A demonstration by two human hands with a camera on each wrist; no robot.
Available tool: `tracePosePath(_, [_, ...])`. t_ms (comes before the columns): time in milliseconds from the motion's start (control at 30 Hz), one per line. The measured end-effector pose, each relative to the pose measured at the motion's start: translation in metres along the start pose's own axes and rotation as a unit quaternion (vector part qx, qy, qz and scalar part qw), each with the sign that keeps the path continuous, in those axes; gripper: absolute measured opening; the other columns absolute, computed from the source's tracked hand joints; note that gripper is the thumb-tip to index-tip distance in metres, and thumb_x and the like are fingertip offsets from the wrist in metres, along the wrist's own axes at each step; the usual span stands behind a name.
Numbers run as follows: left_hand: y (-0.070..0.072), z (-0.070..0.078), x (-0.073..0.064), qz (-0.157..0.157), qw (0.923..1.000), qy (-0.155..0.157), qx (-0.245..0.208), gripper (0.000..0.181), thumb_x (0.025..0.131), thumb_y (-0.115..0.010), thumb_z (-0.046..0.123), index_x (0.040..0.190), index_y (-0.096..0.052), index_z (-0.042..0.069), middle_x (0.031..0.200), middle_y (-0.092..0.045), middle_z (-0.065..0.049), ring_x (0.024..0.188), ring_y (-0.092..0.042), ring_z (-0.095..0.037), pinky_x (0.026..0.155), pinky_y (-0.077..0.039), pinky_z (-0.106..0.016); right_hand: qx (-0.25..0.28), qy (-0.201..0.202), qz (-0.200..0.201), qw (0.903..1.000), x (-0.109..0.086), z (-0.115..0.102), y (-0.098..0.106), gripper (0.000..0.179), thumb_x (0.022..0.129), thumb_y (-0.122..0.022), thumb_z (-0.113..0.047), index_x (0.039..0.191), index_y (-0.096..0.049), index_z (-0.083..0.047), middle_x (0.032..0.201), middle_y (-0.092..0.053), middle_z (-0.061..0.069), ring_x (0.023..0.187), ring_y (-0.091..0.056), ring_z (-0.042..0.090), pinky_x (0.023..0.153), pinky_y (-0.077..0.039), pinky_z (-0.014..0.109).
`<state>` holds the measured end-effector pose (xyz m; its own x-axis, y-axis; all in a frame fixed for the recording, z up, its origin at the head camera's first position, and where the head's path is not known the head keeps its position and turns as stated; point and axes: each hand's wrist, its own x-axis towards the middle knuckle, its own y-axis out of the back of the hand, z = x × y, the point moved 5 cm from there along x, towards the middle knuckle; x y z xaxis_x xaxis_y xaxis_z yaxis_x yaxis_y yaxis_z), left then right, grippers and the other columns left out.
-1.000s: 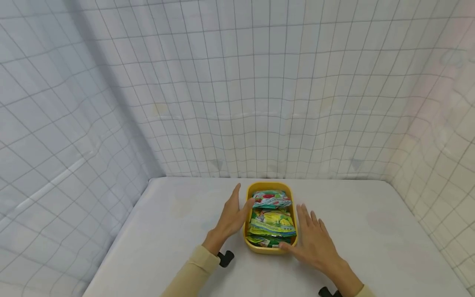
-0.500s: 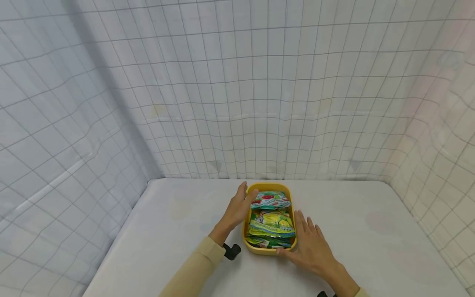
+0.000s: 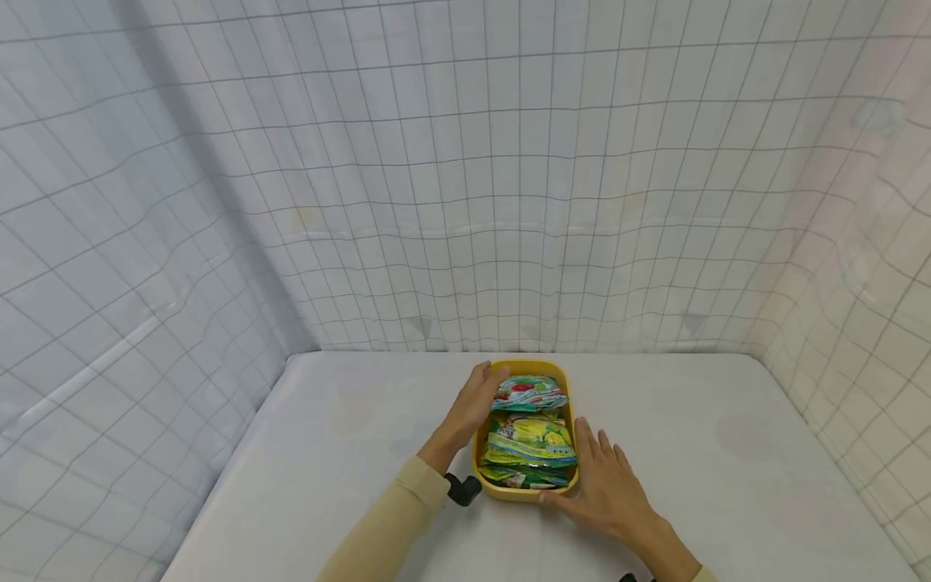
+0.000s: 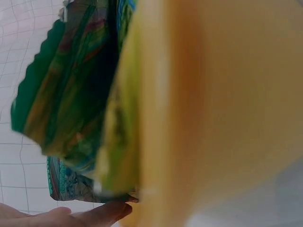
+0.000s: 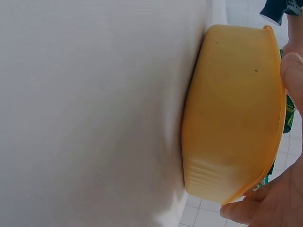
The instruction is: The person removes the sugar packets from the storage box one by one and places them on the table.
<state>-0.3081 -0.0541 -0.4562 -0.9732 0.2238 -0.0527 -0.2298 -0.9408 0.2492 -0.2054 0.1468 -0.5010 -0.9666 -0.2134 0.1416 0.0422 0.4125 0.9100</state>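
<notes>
A yellow plastic tub (image 3: 518, 495) with rounded corners stands on the table, holding several flat sachets. Teal-and-red sachets (image 3: 529, 394) lie at its far end; yellow-green sachets (image 3: 534, 440) fill the nearer part. My left hand (image 3: 465, 416) is against the far left side, its thumb at the rim. Along the near right side lies my right hand (image 3: 611, 493), fingers extended and thumb by the front corner. In the right wrist view, the tub wall (image 5: 232, 109) rests on the cloth and right-hand fingers (image 5: 241, 211) meet its rim. The left fingertips are partly hidden.
White cloth covers the table (image 3: 349, 436), which extends to both sides of the tub. Behind it hangs a white grid-patterned curtain (image 3: 509, 202), and similar curtains close off the left and right. A dark wrist device (image 3: 463, 490) sits by my left sleeve.
My left hand has moved right, from beside the tub to its rim. My right hand has shifted slightly left and nearer me, against the tub's side. The sachets look unchanged.
</notes>
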Motion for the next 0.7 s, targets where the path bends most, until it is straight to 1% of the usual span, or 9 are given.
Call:
tracePosePath(67, [-0.001, -0.001, 0.001, 0.002, 0.9999, 0.008, -0.008, 0.093, 0.1, -0.047, 0.066, 0.161, -0.018, 0.003, 0.166, -0.02, -0.02, 0.15, -0.022, -0.041, 0.118, -0.021, -0.062, -0.001, -0.002, -0.005, 1.0, 0.0, 0.0, -0.001, 0.128, 0.078, -0.063, -0.082, 0.157, -0.021, 0.01, 0.159, -0.03, 0.029, 0.141, -0.033, 0.054, 0.112, -0.027, 0.067])
tracePosePath(300, [-0.006, -0.009, 0.007, 0.017, 0.9986, 0.04, -0.031, 0.082, 0.103, -0.052, 0.052, 0.16, -0.021, 0.001, 0.164, -0.022, -0.021, 0.147, -0.025, -0.046, 0.115, -0.023, -0.065, 0.008, -0.011, -0.011, 0.9999, 0.001, 0.001, -0.002, 0.129, 0.078, -0.061, -0.083, 0.158, -0.02, 0.009, 0.159, -0.031, 0.028, 0.141, -0.033, 0.054, 0.113, -0.027, 0.066])
tracePosePath(367, [-0.007, -0.011, 0.009, 0.019, 0.9982, 0.048, -0.032, 0.082, 0.103, -0.052, 0.051, 0.159, -0.021, 0.0, 0.164, -0.022, -0.022, 0.147, -0.025, -0.047, 0.115, -0.023, -0.066, 0.01, -0.012, -0.01, 0.9998, 0.002, 0.001, -0.002, 0.129, 0.078, -0.061, -0.084, 0.158, -0.02, 0.009, 0.159, -0.032, 0.028, 0.141, -0.033, 0.054, 0.113, -0.027, 0.066])
tracePosePath(467, [-0.008, -0.013, 0.01, 0.016, 0.9977, 0.059, -0.031, 0.087, 0.102, -0.053, 0.055, 0.159, -0.021, -0.001, 0.163, -0.023, -0.023, 0.146, -0.026, -0.047, 0.114, -0.024, -0.065, 0.009, -0.012, -0.01, 0.9998, 0.003, 0.0, -0.003, 0.128, 0.078, -0.059, -0.085, 0.158, -0.02, 0.008, 0.159, -0.033, 0.028, 0.141, -0.034, 0.054, 0.113, -0.027, 0.066])
tracePosePath(600, [-0.011, -0.013, 0.012, 0.005, 0.9965, 0.072, -0.042, 0.092, 0.098, -0.055, 0.06, 0.157, -0.023, -0.003, 0.153, -0.036, -0.026, 0.138, -0.04, -0.044, 0.112, -0.033, -0.06, 0.009, -0.012, -0.01, 0.9998, 0.004, 0.0, -0.005, 0.128, 0.078, -0.059, -0.085, 0.158, -0.02, 0.008, 0.158, -0.034, 0.028, 0.14, -0.035, 0.054, 0.112, -0.029, 0.066])
tracePosePath(667, [-0.013, -0.014, 0.013, 0.002, 0.9961, 0.075, -0.047, 0.092, 0.098, -0.055, 0.061, 0.156, -0.024, -0.004, 0.148, -0.039, -0.026, 0.133, -0.044, -0.042, 0.11, -0.036, -0.059, 0.011, -0.013, -0.009, 0.9998, 0.004, 0.0, -0.005, 0.128, 0.078, -0.059, -0.085, 0.158, -0.02, 0.008, 0.157, -0.035, 0.028, 0.14, -0.035, 0.055, 0.112, -0.029, 0.066])
tracePosePath(700, [-0.014, -0.015, 0.014, 0.0, 0.9958, 0.078, -0.049, 0.089, 0.099, -0.055, 0.059, 0.154, -0.026, -0.004, 0.144, -0.042, -0.026, 0.13, -0.047, -0.041, 0.109, -0.038, -0.058, 0.011, -0.013, -0.009, 0.9998, 0.004, 0.001, -0.005, 0.128, 0.079, -0.059, -0.084, 0.158, -0.02, 0.008, 0.157, -0.036, 0.029, 0.139, -0.035, 0.055, 0.112, -0.029, 0.066])
